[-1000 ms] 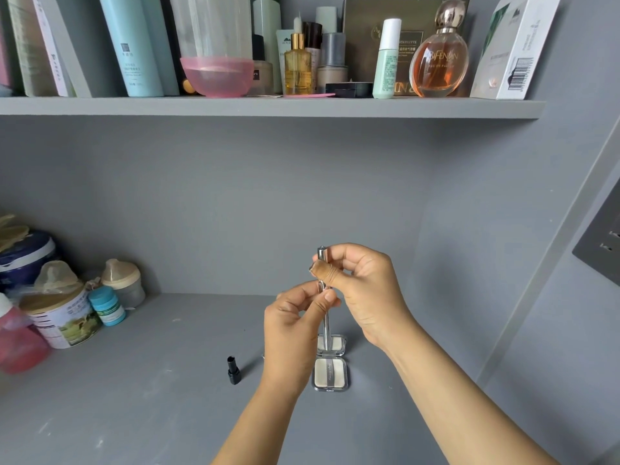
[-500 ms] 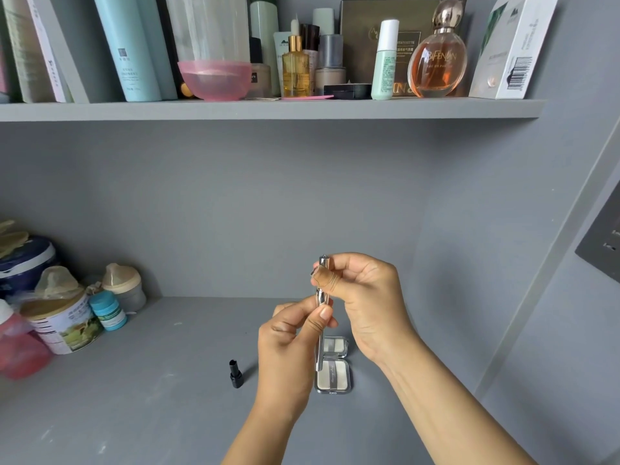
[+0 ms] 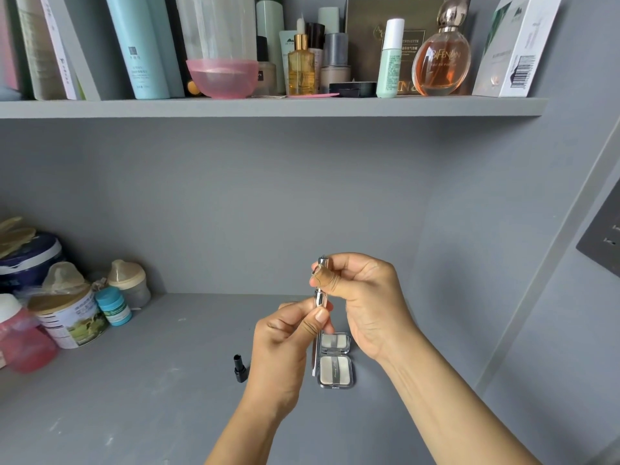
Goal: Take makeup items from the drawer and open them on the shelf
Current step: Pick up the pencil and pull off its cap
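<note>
Grey painted shelving [image 3: 141,391] fills your view, its upper board [image 3: 268,107] crowded with bottles, its lower surface holding tins at the left. Your right hand [image 3: 365,297] is curled shut around the top end of a slim silver metal makeup tube [image 3: 321,297], held upright above the lower surface. Your left hand [image 3: 285,344] pinches the tube's middle between thumb and fingers. Behind the tube, an open silver square compact [image 3: 335,367] with pale powder lies on the shelf. Left of your wrist stands a small black cap [image 3: 240,367].
</note>
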A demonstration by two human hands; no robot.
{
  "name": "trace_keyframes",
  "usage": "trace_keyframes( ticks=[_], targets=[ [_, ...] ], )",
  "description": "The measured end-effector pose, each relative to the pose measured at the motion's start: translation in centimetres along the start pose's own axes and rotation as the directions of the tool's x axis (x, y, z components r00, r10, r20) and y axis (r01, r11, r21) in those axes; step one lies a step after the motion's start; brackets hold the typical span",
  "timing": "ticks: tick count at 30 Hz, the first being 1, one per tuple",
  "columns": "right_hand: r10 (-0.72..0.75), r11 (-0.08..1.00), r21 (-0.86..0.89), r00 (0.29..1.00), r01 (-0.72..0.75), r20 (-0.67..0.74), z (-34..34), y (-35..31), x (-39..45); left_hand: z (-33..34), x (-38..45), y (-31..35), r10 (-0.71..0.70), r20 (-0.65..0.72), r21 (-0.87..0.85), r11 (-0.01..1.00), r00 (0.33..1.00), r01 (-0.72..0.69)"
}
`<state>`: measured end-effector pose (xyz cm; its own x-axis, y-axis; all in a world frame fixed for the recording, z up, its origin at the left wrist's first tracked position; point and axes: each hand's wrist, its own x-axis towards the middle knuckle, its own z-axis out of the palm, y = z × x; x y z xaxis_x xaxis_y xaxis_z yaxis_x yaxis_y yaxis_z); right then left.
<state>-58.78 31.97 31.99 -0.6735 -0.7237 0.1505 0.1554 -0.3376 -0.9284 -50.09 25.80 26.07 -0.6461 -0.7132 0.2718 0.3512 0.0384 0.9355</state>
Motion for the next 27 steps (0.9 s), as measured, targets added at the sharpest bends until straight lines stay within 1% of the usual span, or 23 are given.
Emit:
trace_keyframes(
  ticks=[3,4,5,6,7,8,9,11,13,17,20,23,27],
  targets=[
    [0.033,0.999,-0.018,0.999,-0.032,0.012,0.5,0.4,-0.1,-0.5,0.1,-0.1,-0.005,0.011,0.029,1.000,1.000,0.005],
    [0.019,1.000,0.015,1.000,-0.019,-0.012,0.3,-0.2,0.4,-0.6,-0.3,-0.6,-0.034,0.033,0.051,0.998,0.999,0.033],
    [-0.016,0.996,0.086,0.998,0.021,-0.055,-0.1,-1.5,1.1,-0.8,-1.3,-1.6,-0.081,0.052,0.049,0.996,0.995,0.079],
    [-0.066,0.978,0.192,0.993,0.084,-0.099,-1.0,-3.3,2.1,-1.0,-2.5,-2.6,-0.141,0.043,0.055,0.989,0.989,0.138],
    [-0.131,0.956,0.244,0.980,0.164,-0.148,-1.9,-5.4,3.0,-1.3,-3.5,-3.3,-0.174,0.011,0.069,0.983,0.985,0.172],
    [-0.193,0.950,0.213,0.965,0.229,-0.176,-2.5,-6.7,3.5,-1.9,-3.8,-3.8,-0.181,-0.013,0.094,0.979,0.983,0.182],
    [-0.226,0.956,0.153,0.960,0.252,-0.168,-2.9,-7.2,3.5,-2.2,-3.7,-4.2,-0.168,-0.020,0.101,0.980,0.986,0.169],
    [-0.210,0.977,0.020,0.970,0.214,-0.123,-3.1,-5.0,3.0,-2.4,-2.8,-3.9,-0.132,-0.039,0.133,0.982,0.991,0.136],
    [-0.174,0.985,-0.032,0.980,0.172,-0.099,-3.0,-2.2,2.2,-2.1,-1.6,-2.4,-0.075,-0.016,0.139,0.987,0.997,0.077],
    [-0.148,0.985,-0.105,0.984,0.138,-0.094,-3.8,0.4,2.0,-1.9,-0.5,-1.6,0.000,-0.048,0.209,0.978,0.999,0.010],
    [-0.122,0.974,-0.201,0.987,0.099,-0.103,-4.6,1.6,1.7,-1.9,0.0,-1.7,0.001,-0.083,0.220,0.975,0.997,0.017],
    [-0.108,0.963,-0.262,0.985,0.069,-0.136,-5.3,2.4,1.4,-2.0,0.0,-2.3,-0.002,-0.131,0.255,0.966,0.991,0.036],
    [-0.099,0.943,-0.332,0.981,0.038,-0.168,-6.3,4.0,0.9,-2.6,0.1,-3.9,-0.046,-0.246,0.331,0.935,0.968,0.129]
  ],
)
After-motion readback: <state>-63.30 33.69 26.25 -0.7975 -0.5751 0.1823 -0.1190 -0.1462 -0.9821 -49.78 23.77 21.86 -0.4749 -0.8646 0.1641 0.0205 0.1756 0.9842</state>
